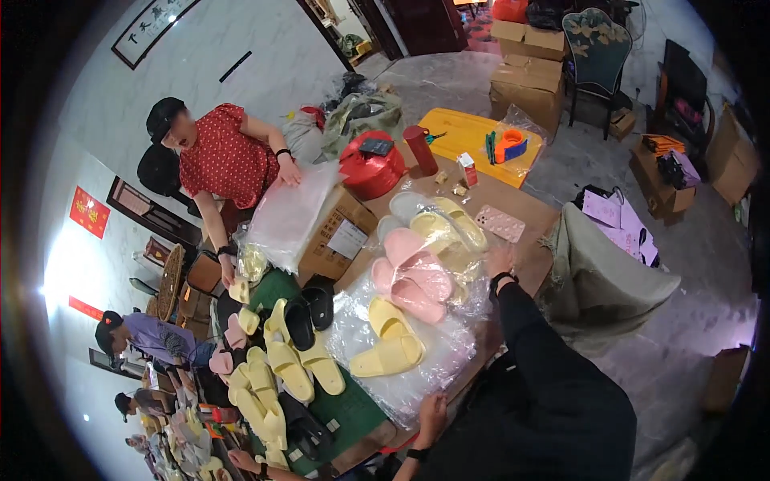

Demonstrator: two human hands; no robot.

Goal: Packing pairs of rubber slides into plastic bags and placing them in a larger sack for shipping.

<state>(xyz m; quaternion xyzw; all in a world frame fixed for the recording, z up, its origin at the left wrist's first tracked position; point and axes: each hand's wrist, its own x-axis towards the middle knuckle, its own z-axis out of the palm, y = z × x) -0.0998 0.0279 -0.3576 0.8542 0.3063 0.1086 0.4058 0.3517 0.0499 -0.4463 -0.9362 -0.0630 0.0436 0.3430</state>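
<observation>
A pair of pale yellow slippers [387, 354] lies on a stack of clear plastic bags [455, 346] in front of me. At the near edge of this stack, my left hand [433, 411] has its fingers closed on the plastic. My right hand [499, 260] is beside the far right edge of the plastic, below a pink phone [500, 224]; its fingers are too small and partly hidden to read. Pink slippers [415, 276] lie beyond the yellow pair. Farther back are bagged cream slippers [459, 220] and grey slippers [409, 205].
Loose yellow slippers [290, 370] and black slippers [305, 425] cover the green mat [353, 405] on the left. Across the table, a co-worker in red [228, 152] touches plastic sheets and a slipper. A carton [341, 240] and red container [371, 168] stand behind; grey cloth [597, 280] hangs at right.
</observation>
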